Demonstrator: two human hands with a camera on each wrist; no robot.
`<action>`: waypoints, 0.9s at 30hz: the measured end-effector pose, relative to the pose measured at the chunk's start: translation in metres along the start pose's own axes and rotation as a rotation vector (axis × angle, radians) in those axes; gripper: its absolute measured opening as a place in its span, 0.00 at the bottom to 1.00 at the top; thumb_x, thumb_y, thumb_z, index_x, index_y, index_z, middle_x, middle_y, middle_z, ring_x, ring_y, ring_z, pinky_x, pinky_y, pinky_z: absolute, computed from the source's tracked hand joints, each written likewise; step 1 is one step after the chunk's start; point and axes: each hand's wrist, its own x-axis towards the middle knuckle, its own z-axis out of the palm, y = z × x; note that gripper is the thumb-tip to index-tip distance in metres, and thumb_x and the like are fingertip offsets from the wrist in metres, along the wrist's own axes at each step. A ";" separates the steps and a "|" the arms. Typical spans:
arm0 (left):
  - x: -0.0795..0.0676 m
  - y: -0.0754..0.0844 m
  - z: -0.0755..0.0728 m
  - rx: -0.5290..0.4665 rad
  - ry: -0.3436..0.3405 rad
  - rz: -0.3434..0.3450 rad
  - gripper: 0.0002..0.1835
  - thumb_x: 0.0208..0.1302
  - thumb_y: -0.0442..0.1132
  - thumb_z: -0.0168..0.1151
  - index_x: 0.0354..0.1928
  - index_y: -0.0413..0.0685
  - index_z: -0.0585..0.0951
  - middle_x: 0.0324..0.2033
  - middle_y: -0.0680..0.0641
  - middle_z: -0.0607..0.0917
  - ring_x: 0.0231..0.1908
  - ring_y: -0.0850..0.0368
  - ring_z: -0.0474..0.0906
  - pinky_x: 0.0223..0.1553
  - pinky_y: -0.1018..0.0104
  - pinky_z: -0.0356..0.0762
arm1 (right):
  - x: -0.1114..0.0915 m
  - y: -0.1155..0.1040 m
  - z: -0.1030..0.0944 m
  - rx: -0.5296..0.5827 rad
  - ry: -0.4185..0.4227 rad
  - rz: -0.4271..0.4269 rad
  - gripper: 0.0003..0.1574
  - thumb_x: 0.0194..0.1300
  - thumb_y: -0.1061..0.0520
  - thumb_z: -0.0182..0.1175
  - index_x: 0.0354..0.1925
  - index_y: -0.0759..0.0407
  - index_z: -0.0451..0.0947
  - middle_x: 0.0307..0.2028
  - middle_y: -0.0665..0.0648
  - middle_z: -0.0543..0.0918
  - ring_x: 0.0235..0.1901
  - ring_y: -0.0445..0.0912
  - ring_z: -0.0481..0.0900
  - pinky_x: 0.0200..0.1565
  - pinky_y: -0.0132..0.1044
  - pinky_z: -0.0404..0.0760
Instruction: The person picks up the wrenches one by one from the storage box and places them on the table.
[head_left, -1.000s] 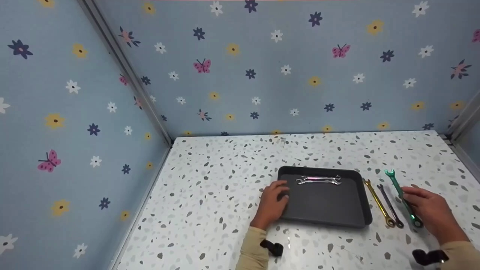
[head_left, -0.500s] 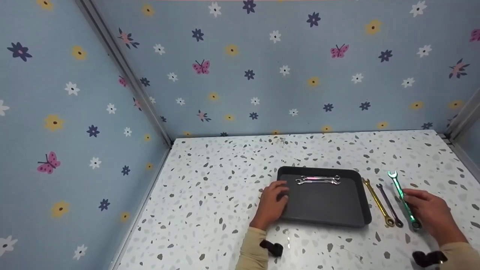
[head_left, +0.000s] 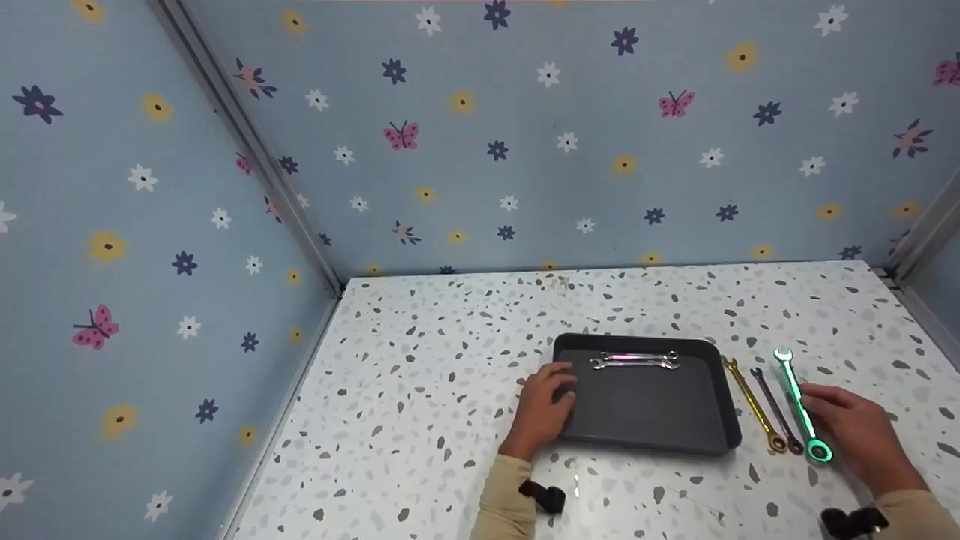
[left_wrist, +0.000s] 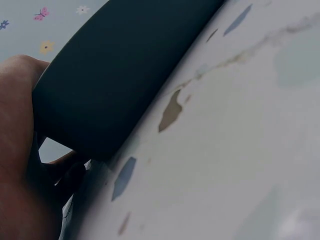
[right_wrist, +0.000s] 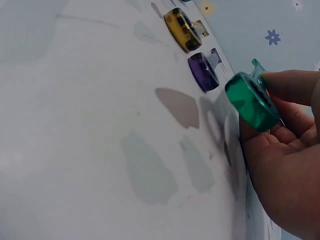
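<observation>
Green combination wrench (head_left: pixel 802 409) at lower right, pinched between fingers of the right hand (head_left: pixel 859 427)!
Purple wrench (head_left: pixel 775 407) and gold wrench (head_left: pixel 753 403) lie near it; left hand (head_left: pixel 541 405) grips the grey baking tray (head_left: pixel 645 409) by its left rim, two silver wrenches (head_left: pixel 634 364) inside.

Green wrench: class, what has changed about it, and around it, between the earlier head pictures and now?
The green wrench has turned in the right hand: its ring end swung left, towards the purple wrench, and the ring's face shows more. Nothing was grasped or released. The purple wrench, gold wrench, silver wrenches and tray stayed put, the left hand still holding the tray's left side.
</observation>
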 end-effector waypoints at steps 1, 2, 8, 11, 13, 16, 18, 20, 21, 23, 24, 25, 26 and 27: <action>0.000 0.000 0.000 -0.001 -0.002 -0.006 0.14 0.67 0.38 0.61 0.53 0.48 0.85 0.63 0.58 0.76 0.62 0.55 0.70 0.65 0.56 0.66 | 0.000 0.000 0.000 -0.025 -0.002 0.002 0.29 0.65 0.43 0.68 0.59 0.55 0.81 0.39 0.30 0.77 0.39 0.31 0.77 0.39 0.27 0.80; 0.000 0.000 0.000 -0.002 -0.003 -0.010 0.14 0.67 0.38 0.61 0.53 0.48 0.85 0.63 0.58 0.76 0.62 0.56 0.70 0.65 0.56 0.65 | -0.001 0.000 0.001 -0.043 -0.003 0.006 0.30 0.65 0.43 0.67 0.60 0.56 0.80 0.40 0.31 0.78 0.39 0.31 0.78 0.39 0.27 0.80; 0.001 0.000 0.000 -0.002 0.011 0.009 0.14 0.67 0.38 0.61 0.52 0.48 0.85 0.63 0.56 0.77 0.60 0.55 0.71 0.63 0.55 0.67 | -0.001 -0.001 0.007 -0.206 0.009 -0.019 0.34 0.70 0.41 0.61 0.65 0.60 0.74 0.52 0.54 0.81 0.41 0.38 0.78 0.37 0.30 0.79; 0.002 0.000 -0.001 0.005 0.016 0.011 0.14 0.67 0.37 0.61 0.52 0.48 0.85 0.63 0.56 0.77 0.60 0.54 0.71 0.63 0.55 0.68 | 0.000 -0.001 0.011 -0.316 0.030 -0.072 0.33 0.72 0.42 0.58 0.65 0.61 0.74 0.57 0.64 0.78 0.45 0.45 0.76 0.38 0.33 0.76; 0.002 0.000 -0.001 0.004 0.019 0.009 0.14 0.66 0.37 0.61 0.52 0.48 0.85 0.63 0.57 0.77 0.60 0.54 0.71 0.63 0.55 0.68 | 0.001 -0.001 0.014 -0.358 0.035 -0.103 0.31 0.73 0.44 0.57 0.64 0.63 0.74 0.58 0.67 0.77 0.48 0.50 0.74 0.40 0.37 0.74; 0.001 0.000 0.000 0.001 0.014 0.007 0.14 0.66 0.38 0.61 0.52 0.48 0.85 0.63 0.56 0.77 0.60 0.54 0.71 0.63 0.55 0.67 | 0.002 0.000 0.016 -0.409 0.045 -0.134 0.29 0.74 0.46 0.56 0.63 0.63 0.75 0.57 0.68 0.77 0.49 0.53 0.73 0.40 0.39 0.71; 0.001 0.000 0.000 -0.002 0.006 0.004 0.14 0.67 0.38 0.61 0.53 0.48 0.85 0.63 0.56 0.76 0.61 0.54 0.70 0.64 0.55 0.67 | 0.002 0.001 0.015 -0.416 0.047 -0.141 0.28 0.74 0.47 0.56 0.63 0.63 0.75 0.54 0.67 0.79 0.46 0.52 0.75 0.38 0.37 0.73; 0.001 -0.001 0.000 0.003 -0.002 0.003 0.14 0.67 0.38 0.60 0.53 0.48 0.85 0.63 0.57 0.76 0.61 0.54 0.70 0.64 0.56 0.66 | 0.002 0.001 0.015 -0.414 0.049 -0.143 0.29 0.73 0.46 0.57 0.63 0.63 0.75 0.52 0.65 0.81 0.43 0.49 0.76 0.36 0.35 0.75; 0.001 -0.001 0.000 0.006 -0.004 0.002 0.14 0.67 0.38 0.60 0.53 0.48 0.85 0.63 0.57 0.76 0.61 0.55 0.70 0.64 0.56 0.66 | 0.001 0.000 0.014 -0.413 0.050 -0.140 0.29 0.73 0.45 0.57 0.63 0.62 0.76 0.51 0.64 0.81 0.42 0.48 0.76 0.35 0.33 0.75; 0.001 -0.001 0.000 0.010 -0.006 0.004 0.14 0.68 0.38 0.60 0.53 0.48 0.85 0.63 0.57 0.76 0.62 0.54 0.70 0.65 0.56 0.66 | 0.001 0.000 0.014 -0.399 0.045 -0.129 0.31 0.72 0.44 0.58 0.63 0.63 0.75 0.50 0.63 0.82 0.41 0.46 0.77 0.34 0.31 0.76; 0.001 -0.002 0.000 0.013 -0.005 0.008 0.14 0.68 0.38 0.60 0.53 0.48 0.85 0.63 0.57 0.76 0.62 0.54 0.70 0.65 0.55 0.66 | 0.001 -0.001 0.014 -0.392 0.041 -0.121 0.31 0.72 0.43 0.58 0.63 0.63 0.75 0.50 0.62 0.82 0.41 0.46 0.77 0.34 0.31 0.76; 0.001 -0.002 0.000 0.015 -0.001 0.010 0.14 0.68 0.38 0.60 0.53 0.48 0.85 0.63 0.57 0.76 0.62 0.54 0.70 0.65 0.55 0.66 | 0.001 -0.002 0.013 -0.389 0.038 -0.112 0.31 0.72 0.43 0.58 0.63 0.63 0.75 0.50 0.62 0.82 0.42 0.46 0.77 0.34 0.31 0.76; 0.001 -0.002 0.000 0.016 0.001 0.013 0.14 0.67 0.38 0.60 0.53 0.48 0.85 0.63 0.57 0.76 0.62 0.54 0.70 0.65 0.55 0.66 | 0.001 -0.003 0.013 -0.389 0.036 -0.103 0.31 0.72 0.44 0.59 0.63 0.63 0.75 0.50 0.63 0.82 0.42 0.46 0.77 0.35 0.31 0.76; 0.001 -0.002 0.000 0.014 0.003 0.015 0.14 0.67 0.38 0.60 0.53 0.47 0.85 0.63 0.56 0.76 0.61 0.53 0.70 0.65 0.55 0.66 | 0.001 -0.005 0.012 -0.384 0.035 -0.094 0.31 0.72 0.45 0.59 0.63 0.63 0.75 0.50 0.63 0.82 0.42 0.47 0.77 0.35 0.31 0.76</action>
